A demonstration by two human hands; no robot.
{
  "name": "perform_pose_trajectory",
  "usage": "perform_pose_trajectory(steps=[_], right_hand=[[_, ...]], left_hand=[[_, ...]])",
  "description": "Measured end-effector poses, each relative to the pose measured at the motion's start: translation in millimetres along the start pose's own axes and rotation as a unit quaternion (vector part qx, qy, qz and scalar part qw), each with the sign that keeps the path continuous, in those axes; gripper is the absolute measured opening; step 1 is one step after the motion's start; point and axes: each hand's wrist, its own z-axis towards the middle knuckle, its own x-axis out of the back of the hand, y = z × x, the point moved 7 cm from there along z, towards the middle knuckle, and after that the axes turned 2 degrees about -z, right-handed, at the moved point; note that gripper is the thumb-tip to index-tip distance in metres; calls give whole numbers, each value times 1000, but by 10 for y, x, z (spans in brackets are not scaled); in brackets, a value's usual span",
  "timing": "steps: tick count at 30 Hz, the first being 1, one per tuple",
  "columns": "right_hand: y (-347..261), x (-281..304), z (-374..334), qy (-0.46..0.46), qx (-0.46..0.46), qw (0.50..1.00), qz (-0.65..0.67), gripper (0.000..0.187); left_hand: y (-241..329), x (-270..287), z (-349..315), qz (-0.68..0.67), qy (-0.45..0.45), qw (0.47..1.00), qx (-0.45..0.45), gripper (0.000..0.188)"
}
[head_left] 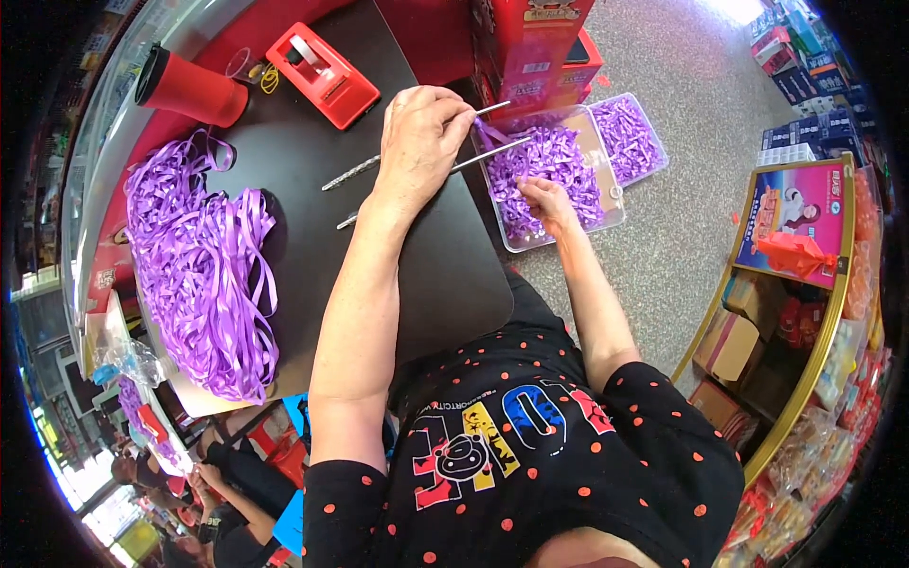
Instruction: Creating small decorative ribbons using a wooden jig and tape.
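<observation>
My left hand [423, 140] is closed at the table's right edge, lying over two long metal rods with twisted, drill-like ends. The upper rod [352, 173] passes under my fingers, and the lower rod [490, 155] sticks out past my wrist. A short purple ribbon [489, 134] runs from my left fingertips between the rods. My right hand [547, 201] is pinched over a clear plastic box [614, 210] of small purple ribbon pieces [544, 151]. Whatever lies in that pinch is too small to make out.
A big heap of purple ribbon [204, 275] covers the dark table's [436, 284] left side. Behind it stand a red tumbler [204, 90] and a red tape dispenser [327, 76]. A second box [653, 170] of ribbon pieces adjoins the first. Shelves [805, 218] line the right; people sit lower left.
</observation>
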Motion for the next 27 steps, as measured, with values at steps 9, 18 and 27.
perform_pose_trajectory(steps=[9, 18, 27], right_hand=[[44, 92, -10, 140, 91, 914, -370, 40], [-152, -264, -460, 87, 384, 810, -436, 19], [70, -157, -903, 18, 402, 776, -486, 17]], left_hand=[[0, 0, -5, 4, -6, 1000, 5, 19], [-19, -2, -12, 10, -2, 1000, 5, 20], [-14, -30, 7, 7, 2, 1000, -1, 21]])
